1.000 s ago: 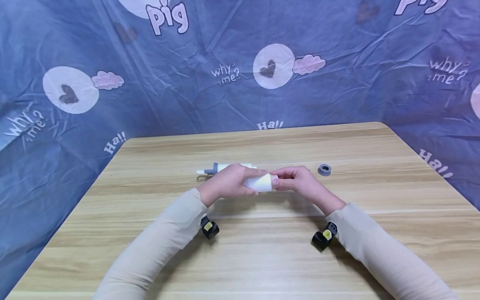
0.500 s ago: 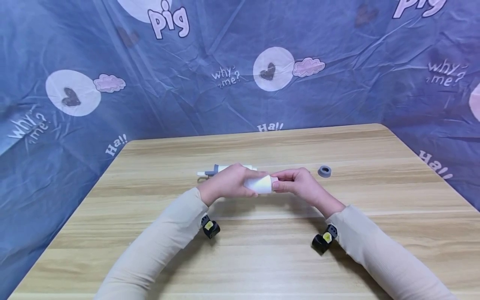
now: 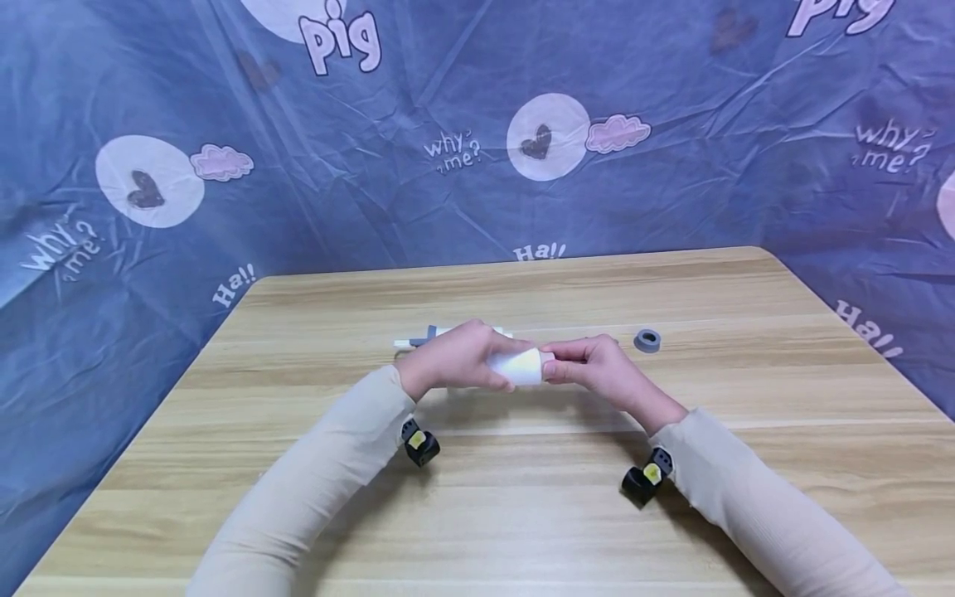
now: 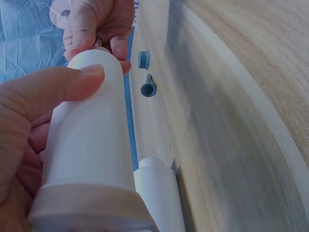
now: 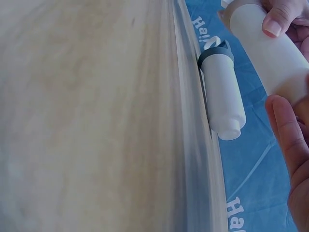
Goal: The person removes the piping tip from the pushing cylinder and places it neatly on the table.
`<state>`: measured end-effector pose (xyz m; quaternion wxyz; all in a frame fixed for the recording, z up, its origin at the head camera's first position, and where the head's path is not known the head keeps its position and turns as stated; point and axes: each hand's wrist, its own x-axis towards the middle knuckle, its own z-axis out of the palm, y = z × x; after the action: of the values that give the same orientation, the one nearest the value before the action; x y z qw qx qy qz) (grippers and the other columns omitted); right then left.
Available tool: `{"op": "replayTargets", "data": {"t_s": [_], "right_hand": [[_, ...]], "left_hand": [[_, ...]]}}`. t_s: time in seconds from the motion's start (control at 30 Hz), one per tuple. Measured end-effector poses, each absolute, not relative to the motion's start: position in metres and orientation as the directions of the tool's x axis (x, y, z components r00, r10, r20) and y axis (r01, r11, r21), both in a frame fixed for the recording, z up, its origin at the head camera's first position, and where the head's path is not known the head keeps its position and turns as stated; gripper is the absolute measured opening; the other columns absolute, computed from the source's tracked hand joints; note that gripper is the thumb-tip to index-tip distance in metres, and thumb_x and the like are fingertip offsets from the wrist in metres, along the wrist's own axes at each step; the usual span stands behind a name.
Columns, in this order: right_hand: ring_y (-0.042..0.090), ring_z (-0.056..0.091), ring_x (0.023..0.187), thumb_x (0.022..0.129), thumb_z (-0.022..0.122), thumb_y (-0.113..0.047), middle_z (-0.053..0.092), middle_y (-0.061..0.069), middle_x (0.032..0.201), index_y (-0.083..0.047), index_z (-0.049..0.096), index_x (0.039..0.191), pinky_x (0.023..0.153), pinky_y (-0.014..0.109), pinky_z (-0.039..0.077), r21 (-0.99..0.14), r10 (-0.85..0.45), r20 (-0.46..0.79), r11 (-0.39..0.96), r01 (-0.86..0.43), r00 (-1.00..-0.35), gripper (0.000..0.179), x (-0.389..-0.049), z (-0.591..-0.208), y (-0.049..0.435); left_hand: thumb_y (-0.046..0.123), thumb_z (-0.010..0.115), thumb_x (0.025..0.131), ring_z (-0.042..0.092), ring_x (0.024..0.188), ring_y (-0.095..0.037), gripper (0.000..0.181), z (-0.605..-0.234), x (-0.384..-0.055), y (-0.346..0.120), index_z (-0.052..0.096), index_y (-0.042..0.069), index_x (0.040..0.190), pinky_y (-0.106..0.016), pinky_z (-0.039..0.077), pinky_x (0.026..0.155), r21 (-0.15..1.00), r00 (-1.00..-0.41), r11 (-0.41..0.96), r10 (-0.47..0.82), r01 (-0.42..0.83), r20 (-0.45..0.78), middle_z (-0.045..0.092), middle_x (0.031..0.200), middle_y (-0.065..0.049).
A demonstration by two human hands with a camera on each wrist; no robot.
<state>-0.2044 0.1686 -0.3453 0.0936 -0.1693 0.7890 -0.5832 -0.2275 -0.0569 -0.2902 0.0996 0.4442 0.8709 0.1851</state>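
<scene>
Over the far half of the wooden surface (image 3: 522, 514), I am holding a white bottle (image 4: 91, 135) on its side, raised off the wood. The left hand (image 3: 462, 358) is wrapping around its body, the thumb lying across the white wall. The right hand (image 3: 597, 363) is pinching the narrow end between thumb and fingers, so both hands are clamping on the same bottle. Through the left wrist view I am seeing a pale brownish collar (image 4: 87, 205) around its wide end.

Behind the left hand, a second bottle (image 5: 223, 92) is lying on its side, its grey cap (image 5: 216, 54) pointing left and its neck pointing right. Farther right than the right hand, a grey ring (image 3: 647, 341) is resting on the surface; the left wrist view is also showing a small grey tube (image 4: 148, 89) near that ring. Beige sleeves (image 3: 313, 464) are covering both forearms. Past the far edge, a blue printed cloth (image 3: 336, 199) is hanging in creases.
</scene>
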Motion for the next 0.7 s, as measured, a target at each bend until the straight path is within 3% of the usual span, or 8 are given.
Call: {"op": "replayTargets", "data": {"t_s": [0.7], "right_hand": [[0.011, 0.068, 0.077, 0.086, 0.064, -0.006, 0.061, 0.032, 0.108, 0.015, 0.056, 0.115, 0.073, 0.028, 0.056, -0.952, -0.422, 0.151, 0.182, -0.246, -0.894, 0.037, -0.1954, -0.3428, 0.1683]], "left_hand": [[0.014, 0.079, 0.07, 0.059, 0.076, -0.008, 0.054, -0.286, -0.2309, -0.0549, 0.062, 0.01, 0.121, -0.018, 0.05, 0.069, 0.576, -0.601, 0.526, 0.796, 0.626, -0.074, 0.069, 0.107, -0.006]]}}
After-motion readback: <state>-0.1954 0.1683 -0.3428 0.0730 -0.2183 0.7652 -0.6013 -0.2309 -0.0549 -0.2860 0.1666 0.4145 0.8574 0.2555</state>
